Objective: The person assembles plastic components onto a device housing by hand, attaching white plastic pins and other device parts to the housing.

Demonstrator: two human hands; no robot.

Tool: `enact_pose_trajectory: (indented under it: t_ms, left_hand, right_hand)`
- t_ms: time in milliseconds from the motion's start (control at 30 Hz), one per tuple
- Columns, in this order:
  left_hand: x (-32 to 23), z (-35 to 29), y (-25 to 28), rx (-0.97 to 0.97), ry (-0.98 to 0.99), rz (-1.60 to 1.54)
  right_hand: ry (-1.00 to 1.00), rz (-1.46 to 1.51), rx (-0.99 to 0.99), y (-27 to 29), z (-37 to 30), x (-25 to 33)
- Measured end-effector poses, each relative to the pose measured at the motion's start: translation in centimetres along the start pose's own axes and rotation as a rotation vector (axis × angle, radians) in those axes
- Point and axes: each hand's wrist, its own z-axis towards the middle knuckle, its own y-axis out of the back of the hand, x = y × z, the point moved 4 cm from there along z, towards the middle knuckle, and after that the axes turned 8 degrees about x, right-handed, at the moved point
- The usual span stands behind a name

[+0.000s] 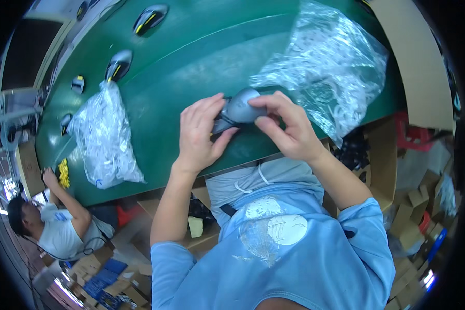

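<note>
A handheld barcode scanner [243, 107] with a rounded grey shell and darker underside is held over the near edge of the green table. My left hand [197, 135] is closed around its left end, thumb below and fingers above. With thumb and forefinger, my right hand [290, 126] grips its right end. A dark loop, perhaps a cable, runs by the left fingers. Between the hands the grey top shows; my fingers hide both ends. Just beyond my right hand lies a clear plastic bag [330, 62] of pale small parts.
A second filled plastic bag [106, 134] lies to the left. Similar grey-and-yellow scanners [151, 19] rest farther away on the green table [191, 67]. At far left another person [62, 222] works near yellow pieces [64, 173]. Cardboard boxes [382, 160] stand along the near edge.
</note>
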Motion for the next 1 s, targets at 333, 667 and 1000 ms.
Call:
enact_pose_trajectory:
  t_ms: [333, 667, 1000]
  left_hand:
    - [0.7, -0.7, 1.0, -0.008, 0.004, -0.063]
    - [0.7, -0.3, 0.4, 0.001, -0.022, -0.148]
    - [0.0, 0.2, 0.2, -0.008, 0.011, -0.028]
  right_hand:
    - [0.242, -0.51, 0.04, -0.6, 4.6, 1.5]
    - [0.213, -0.604, 0.354, 0.6, 6.4, 0.4]
    - [0.282, -0.592, 0.274, 0.4, 6.0, -0.6]
